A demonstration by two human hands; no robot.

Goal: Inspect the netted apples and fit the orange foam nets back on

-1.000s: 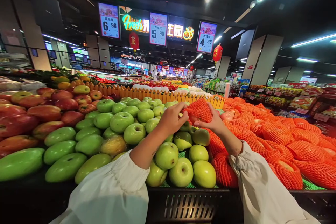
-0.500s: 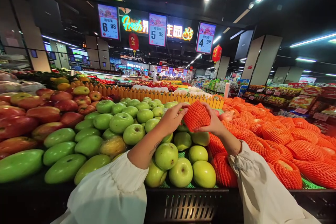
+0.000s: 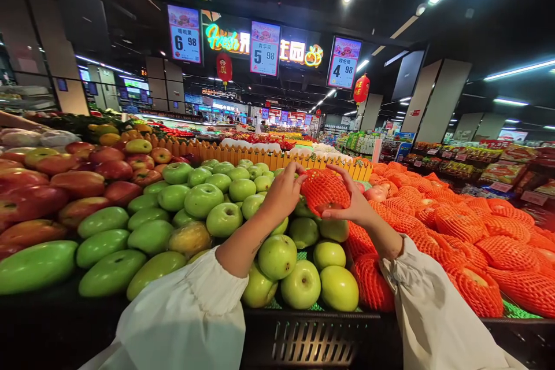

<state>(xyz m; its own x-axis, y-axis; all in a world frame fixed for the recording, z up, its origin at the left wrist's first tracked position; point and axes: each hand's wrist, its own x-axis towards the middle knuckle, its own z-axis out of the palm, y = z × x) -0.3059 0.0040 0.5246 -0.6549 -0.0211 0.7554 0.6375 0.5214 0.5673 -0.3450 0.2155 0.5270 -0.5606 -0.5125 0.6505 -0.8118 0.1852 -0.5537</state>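
Both hands hold one apple in an orange-red foam net [image 3: 325, 191] above the green apples [image 3: 301, 283]. Round its right side curls my right hand [image 3: 353, 202], thumb below and fingers on top. My left hand [image 3: 284, 188] is closed at the net's left edge, its fingertips pinched together there; exactly how much netting they grip is partly hidden. Through the mesh the fruit's skin shows in places. Just right of my hands lies a heap of other fruit in the same foam nets [image 3: 459, 219].
Red apples [image 3: 82, 185] fill the left side of the display. A low yellow picket fence [image 3: 243, 153] runs along the back. In front is the black slotted crate edge [image 3: 312, 338]. Price screens [image 3: 265, 49] hang overhead, and packaged-goods shelves [image 3: 503, 170] stand at right.
The netted apple has tilted between my hands, and the net looks more stretched, with more of the fruit showing through. The view has shifted slightly; both hands stay over the green apples.
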